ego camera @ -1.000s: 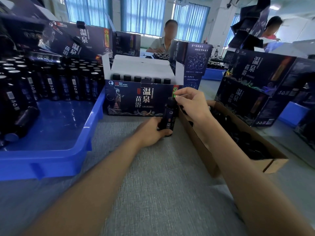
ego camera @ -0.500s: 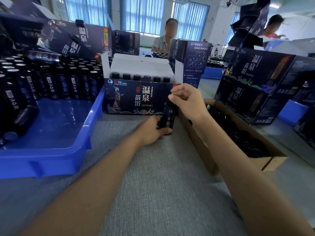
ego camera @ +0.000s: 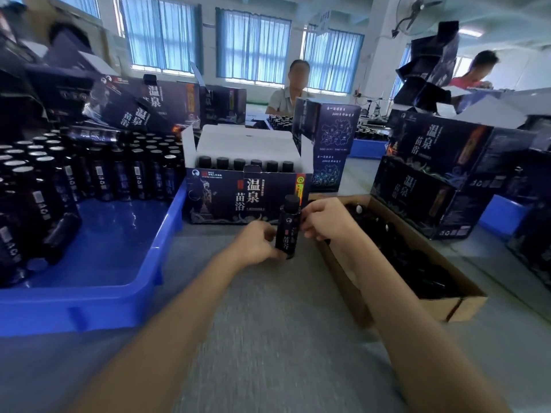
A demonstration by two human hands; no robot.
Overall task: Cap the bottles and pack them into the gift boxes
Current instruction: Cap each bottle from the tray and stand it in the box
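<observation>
A small dark bottle (ego camera: 286,231) stands upright on the grey table (ego camera: 268,323), just in front of the open gift box (ego camera: 226,198). It has a black cap (ego camera: 291,201) on top. The left hand (ego camera: 258,242) wraps its fingers round the low part of the bottle. The right hand (ego camera: 325,219) curls its fingers on the bottle's side, just under the cap. I cannot tell if the cap is tight. The bottle looks hard and smooth, so it may be slippery. It is tall and thin, so it can tip over fast. It could be glass, but I cannot tell, so it is best not to bang it. It looks light enough for one hand. A good place to hold it is round the middle, on the label, with fingers on one side and the thumb on the other. Holding it only by the cap is risky if the cap is loose. A row of capped bottles (ego camera: 222,163) stands inside the gift box, close together, so this one should go straight down into a gap. More bottles (ego camera: 119,174) stand in the blue tray (ego camera: 119,234) on the left. A cardboard box (ego camera: 447,308) on the right holds dark, blurry bits that may be caps.
</observation>
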